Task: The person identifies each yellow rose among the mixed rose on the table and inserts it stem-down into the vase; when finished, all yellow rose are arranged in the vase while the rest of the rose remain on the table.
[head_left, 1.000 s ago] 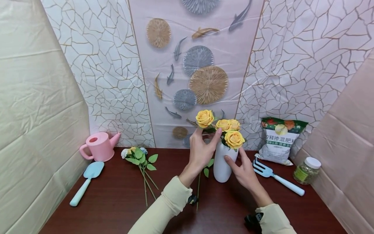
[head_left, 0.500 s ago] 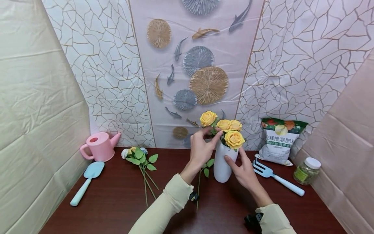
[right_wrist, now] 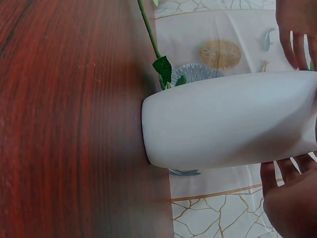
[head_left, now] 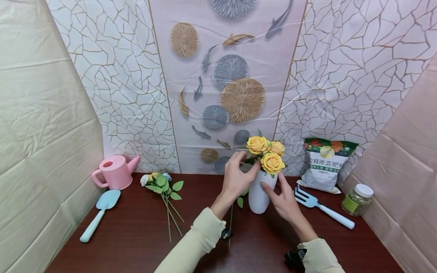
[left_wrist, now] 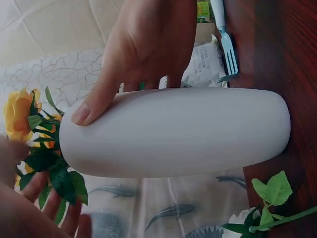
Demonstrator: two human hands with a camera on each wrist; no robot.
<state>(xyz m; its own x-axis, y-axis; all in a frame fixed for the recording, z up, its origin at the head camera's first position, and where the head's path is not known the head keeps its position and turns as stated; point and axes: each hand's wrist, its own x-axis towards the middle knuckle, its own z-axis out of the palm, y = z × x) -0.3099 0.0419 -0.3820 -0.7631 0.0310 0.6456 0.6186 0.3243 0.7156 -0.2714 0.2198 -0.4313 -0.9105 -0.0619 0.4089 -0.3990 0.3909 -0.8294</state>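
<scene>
A white vase (head_left: 258,197) stands upright on the table, with a bunch of yellow roses (head_left: 272,163) in its mouth. My right hand (head_left: 285,199) grips the upper part of the vase from the right, thumb across its near side. Loosely curved, my left hand (head_left: 235,178) is at the left of the bunch, its thumb by the blooms. In the left wrist view, that hand's spread fingers (left_wrist: 52,203) lie among the green leaves (left_wrist: 63,184) below the flowers. The rose stems inside the vase are hidden.
A white flower (left_wrist: 240,223) lies beside the vase. Further left are several loose flowers (head_left: 162,185), a pink watering can (head_left: 116,172) and a blue trowel (head_left: 101,214). At right lie a hand fork (head_left: 322,206), a fertilizer bag (head_left: 324,167) and a lidded jar (head_left: 357,201).
The yellow rose at upper left has moved right and down into the bunch, beside the others. My left hand has shifted slightly and its fingers look looser; my right hand stays on the vase.
</scene>
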